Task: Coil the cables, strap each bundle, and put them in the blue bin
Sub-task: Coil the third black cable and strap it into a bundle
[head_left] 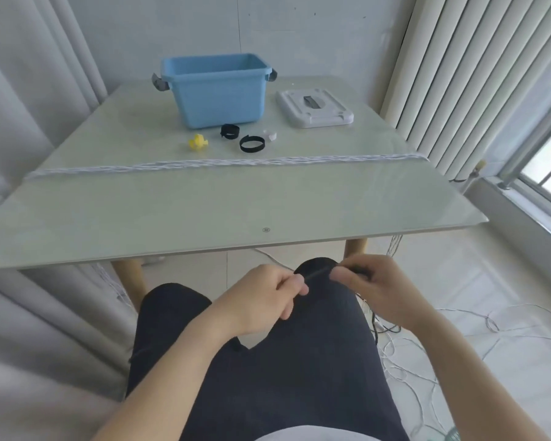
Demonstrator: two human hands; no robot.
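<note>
Over my lap, below the table's front edge, my left hand [269,294] and my right hand [374,286] pinch a thin black cable [317,274] stretched between them. The rest of this cable drops past my right wrist toward the floor. The blue bin [217,90] stands open at the back of the table. In front of it lie two black strap loops [252,144] [229,131], a yellow strap [198,142] and a white strap [269,135]. A band of white cables [223,163] lies straight across the tabletop from left to right.
The bin's white lid [315,107] lies to the right of the bin. The glass table [204,211] has wooden legs. Loose white cables [458,332] sprawl on the floor at the right. Curtains hang left, vertical blinds and a window right.
</note>
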